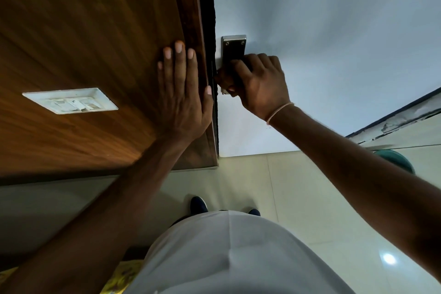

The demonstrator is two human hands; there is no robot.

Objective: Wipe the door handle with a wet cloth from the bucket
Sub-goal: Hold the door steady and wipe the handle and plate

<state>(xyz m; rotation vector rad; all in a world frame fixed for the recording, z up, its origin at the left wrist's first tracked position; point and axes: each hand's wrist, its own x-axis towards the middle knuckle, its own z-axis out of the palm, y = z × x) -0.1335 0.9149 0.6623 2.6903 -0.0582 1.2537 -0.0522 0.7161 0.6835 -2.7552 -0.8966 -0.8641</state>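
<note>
A white door (334, 31) carries a steel handle plate (232, 48) near its left edge. My right hand (257, 83) is closed around the door handle, which is hidden under the fingers. Something dark shows between fingers and plate; I cannot tell whether it is the cloth. My left hand (183, 93) lies flat with its fingers spread on the brown wooden panel (83, 31), just left of the door's edge, and holds nothing. A green bucket (398, 160) stands on the floor at the right, partly behind my right forearm.
A white switch plate (70, 100) is set into the wooden panel at left. Pale floor tiles (298, 198) lie below, with my dark shoes (198, 205) close to the door. A wall skirting (393, 119) runs along the right.
</note>
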